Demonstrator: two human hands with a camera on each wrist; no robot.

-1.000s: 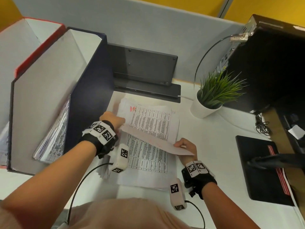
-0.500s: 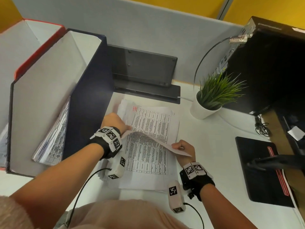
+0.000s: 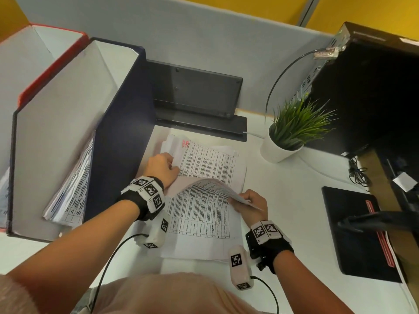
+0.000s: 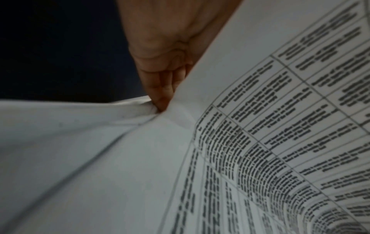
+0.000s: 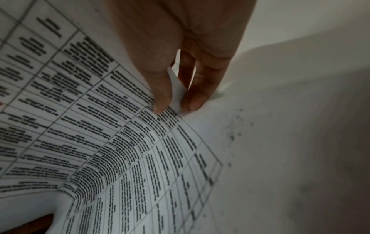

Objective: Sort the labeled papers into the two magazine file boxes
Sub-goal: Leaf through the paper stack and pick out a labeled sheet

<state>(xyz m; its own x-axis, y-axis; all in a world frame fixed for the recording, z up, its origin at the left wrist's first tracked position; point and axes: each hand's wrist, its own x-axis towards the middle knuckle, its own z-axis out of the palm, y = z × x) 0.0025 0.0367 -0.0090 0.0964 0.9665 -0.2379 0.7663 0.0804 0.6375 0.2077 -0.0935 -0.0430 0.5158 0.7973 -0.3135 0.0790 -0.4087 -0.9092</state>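
A stack of printed table sheets [image 3: 204, 232] lies on the white desk, with a red label [image 3: 184, 143] at its far end. The top sheet [image 3: 210, 186] is lifted and bowed upward between both hands. My left hand [image 3: 174, 168] grips its left edge, fingers [image 4: 160, 91] tucked into the fold. My right hand [image 3: 238, 199] pinches the right corner between thumb [image 5: 160, 95] and fingers [image 5: 196, 98]. The dark blue file box [image 3: 122, 132] stands just left of the stack and holds several sheets [image 3: 72, 191]. The red file box [image 3: 52, 64] is behind it at far left.
A potted plant [image 3: 292, 130] stands right of the stack. A black stand [image 3: 195, 98] sits against the grey partition behind the papers. A black pad with a red stripe [image 3: 362, 234] lies at right, below a dark computer case [image 3: 374, 91].
The two hands have drawn slightly closer, and the held sheet has gone from a flat tilt to an upward bow showing its printed side. The left hand shifted a little forward and right.
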